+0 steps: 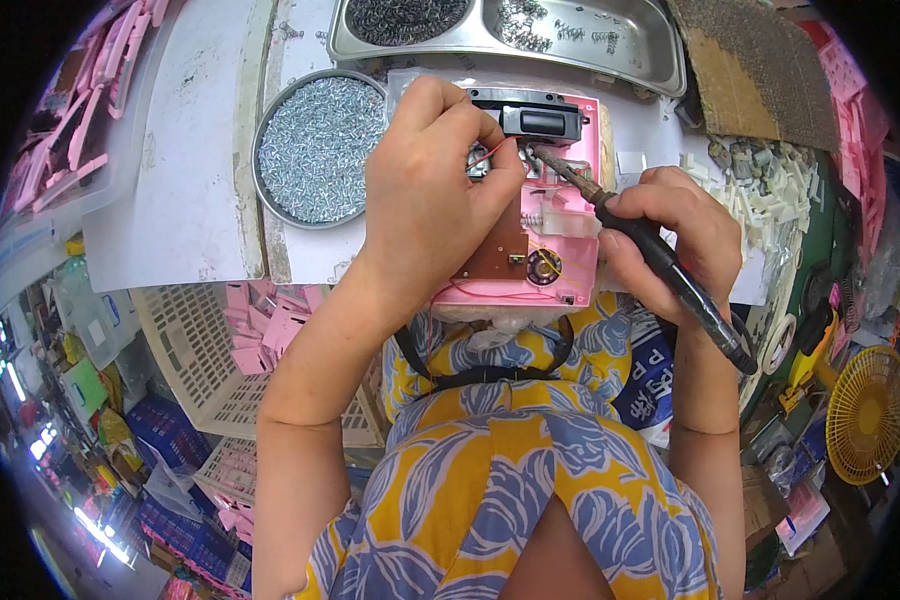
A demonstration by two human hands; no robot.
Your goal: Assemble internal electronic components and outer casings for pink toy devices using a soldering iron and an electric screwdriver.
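A pink plastic housing lies in front of me with a brown circuit board, a small round part and a black module along its far edge. My left hand reaches over the housing's left side, thumb and fingers pinched on a thin red wire. In my right hand is a soldering iron, its handle gripped like a pen. The iron's tip points at a spot just below the black module, close to my left fingertips; whether it touches is too small to tell.
Left of the housing stands a round dish full of small silvery screws. A metal tray holding springs lies beyond, beside cardboard. White plastic pieces are heaped at right. Pink parts fill a basket lower left; a yellow fan is far right.
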